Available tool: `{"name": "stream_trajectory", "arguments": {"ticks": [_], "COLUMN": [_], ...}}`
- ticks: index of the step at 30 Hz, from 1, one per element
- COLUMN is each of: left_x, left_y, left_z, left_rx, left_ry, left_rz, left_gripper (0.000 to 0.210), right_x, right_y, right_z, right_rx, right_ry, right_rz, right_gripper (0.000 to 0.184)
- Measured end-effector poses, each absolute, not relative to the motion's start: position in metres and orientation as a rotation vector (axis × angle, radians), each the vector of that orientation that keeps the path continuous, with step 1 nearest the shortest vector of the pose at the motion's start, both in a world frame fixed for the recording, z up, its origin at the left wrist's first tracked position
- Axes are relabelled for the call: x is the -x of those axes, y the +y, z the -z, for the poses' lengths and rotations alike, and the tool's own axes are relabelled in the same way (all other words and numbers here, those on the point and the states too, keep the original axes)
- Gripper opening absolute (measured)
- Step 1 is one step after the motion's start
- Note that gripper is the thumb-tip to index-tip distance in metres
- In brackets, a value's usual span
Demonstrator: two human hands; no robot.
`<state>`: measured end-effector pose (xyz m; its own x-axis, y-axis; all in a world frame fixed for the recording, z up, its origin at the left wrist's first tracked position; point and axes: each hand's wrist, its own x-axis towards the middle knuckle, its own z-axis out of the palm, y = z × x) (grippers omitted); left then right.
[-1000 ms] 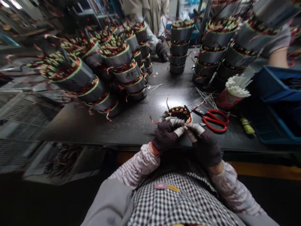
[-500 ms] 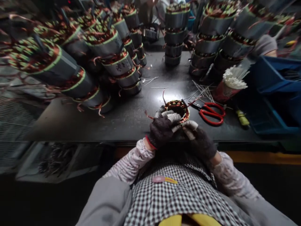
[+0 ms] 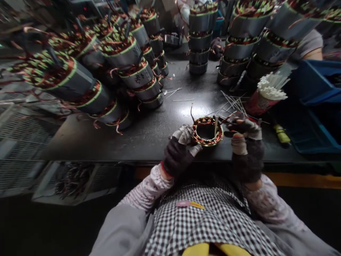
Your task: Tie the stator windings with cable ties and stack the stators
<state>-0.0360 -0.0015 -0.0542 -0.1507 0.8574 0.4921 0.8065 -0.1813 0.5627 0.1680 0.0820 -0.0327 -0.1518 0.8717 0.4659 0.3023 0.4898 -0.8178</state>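
Observation:
A small stator ring point(image 3: 222, 137) with copper windings and a light green rim lies near the table's front edge. One copper lead rises from its back, another runs out to the right, and a pale thin strip stands against its inner right side. My left hand point(image 3: 179, 147), in a dark glove with whitish fingertips, grips the ring's left side, thumb at the front. Right of the ring, my right hand point(image 3: 247, 145) is closed over the red-handled scissors point(image 3: 253, 119). The fingers hide most of the scissors.
Tall stacks of wound stators stand at left point(image 3: 80, 80) and back right point(image 3: 238, 53). Thin white sticks point(image 3: 234, 103) lie loose by a red cup point(image 3: 259, 103) full of them. Blue bins point(image 3: 311, 124) and a yellow-green handle point(image 3: 281, 134) are at right. A person's arm shows behind.
My right hand has left the ring and moved right onto the scissors. My left hand has shifted to the ring's left side, uncovering its opening. The whole view has shifted slightly.

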Motion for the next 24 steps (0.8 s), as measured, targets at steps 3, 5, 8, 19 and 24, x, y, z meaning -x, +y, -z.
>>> {"name": "stream_trajectory", "arguments": {"ticks": [3, 5, 8, 19, 24], "left_x": [0.053, 0.065, 0.084, 0.082, 0.072], "left_y": [-0.007, 0.002, 0.034, 0.048, 0.033], "left_z": [0.036, 0.014, -0.023, -0.022, 0.000], "left_rx": [-2.111, -2.203, -2.276, -2.562, -2.472], "left_ry": [1.902, 1.745, 1.511, 1.219, 1.277], "left_rz": [-1.024, -0.843, -0.569, -0.670, -0.876], "left_gripper": [0.036, 0.036, 0.033, 0.048, 0.030], "right_x": [-0.174, -0.166, -0.159, -0.256, -0.274], "right_y": [0.064, 0.072, 0.107, 0.194, 0.248], "right_z": [0.050, 0.053, 0.042, 0.028, 0.030], "right_rx": [1.196, 1.246, 1.141, 1.269, 1.342], "right_ry": [-1.674, -1.710, -1.821, -1.228, -1.168], "right_rz": [-0.781, -0.867, -0.995, -0.524, -0.380], "right_gripper": [0.072, 0.073, 0.064, 0.023, 0.017]}}
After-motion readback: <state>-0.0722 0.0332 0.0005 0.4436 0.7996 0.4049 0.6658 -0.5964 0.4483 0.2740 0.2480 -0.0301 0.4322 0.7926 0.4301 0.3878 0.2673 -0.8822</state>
